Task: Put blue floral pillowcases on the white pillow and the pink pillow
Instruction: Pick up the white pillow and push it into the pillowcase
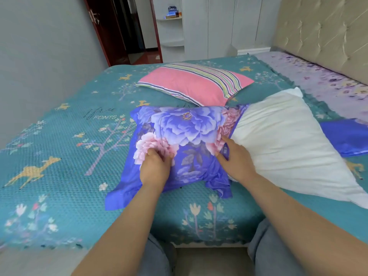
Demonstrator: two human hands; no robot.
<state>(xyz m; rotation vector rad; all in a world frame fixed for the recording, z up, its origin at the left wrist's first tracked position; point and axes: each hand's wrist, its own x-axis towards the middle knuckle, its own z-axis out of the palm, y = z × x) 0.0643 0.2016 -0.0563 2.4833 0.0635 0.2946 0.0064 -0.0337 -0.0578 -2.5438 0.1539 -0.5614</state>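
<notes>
A blue floral pillowcase covers the left end of the white pillow, which lies on the bed in front of me. The pillow's right part sticks out bare. My left hand grips a bunch of the pillowcase fabric at a pink flower. My right hand pinches the pillowcase's open edge where it meets the white pillow. The pink pillow with striped ends lies uncovered farther back. A second blue pillowcase lies at the right edge, partly under the white pillow.
The bed carries a teal patterned cover and a purple sheet near the beige padded headboard. A grey wall runs along the left. White wardrobes and an open doorway stand behind. My knees touch the bed's near edge.
</notes>
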